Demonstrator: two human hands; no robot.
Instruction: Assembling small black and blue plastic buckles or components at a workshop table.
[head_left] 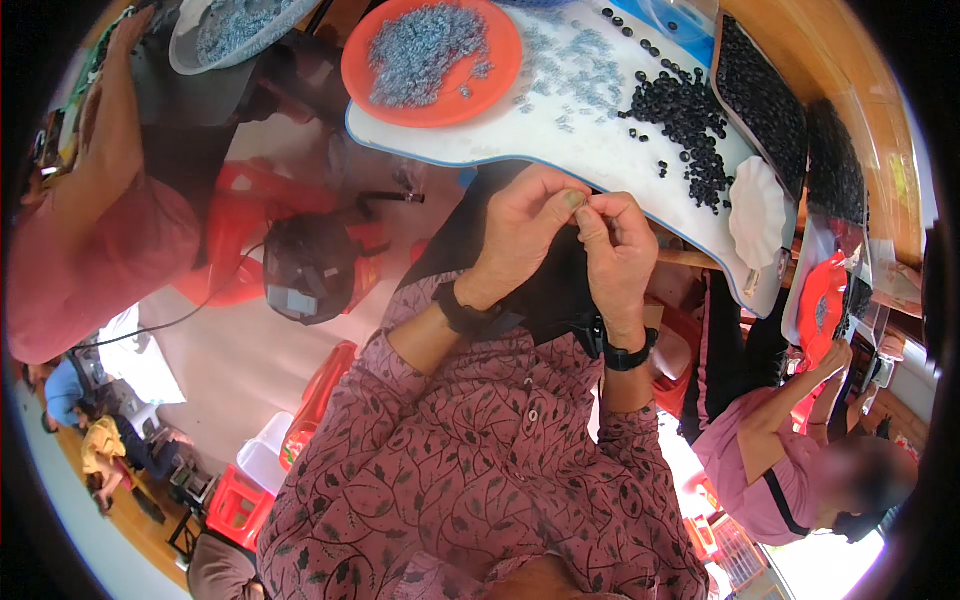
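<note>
My left hand (525,235) and my right hand (618,262) meet fingertip to fingertip at the near edge of a white, blue-rimmed board (545,140). Thumbs and forefingers of both are pinched together; whatever lies between them is too small and hidden to make out. Just beyond my hands, many small black round pieces (685,120) are heaped on the board. Small clear bluish pieces (575,70) lie scattered left of them. An orange-red plate (495,85) at the board's far left holds a pile of the same clear pieces (425,50).
A white scalloped dish (757,212) rests at the board's right end, beside a tray of black pieces (758,95). Co-workers sit to my left (100,230) and right (770,450). Behind the left one's arm is a bowl (245,35). Red stools (240,505) and a dark bag (310,265) stand nearby.
</note>
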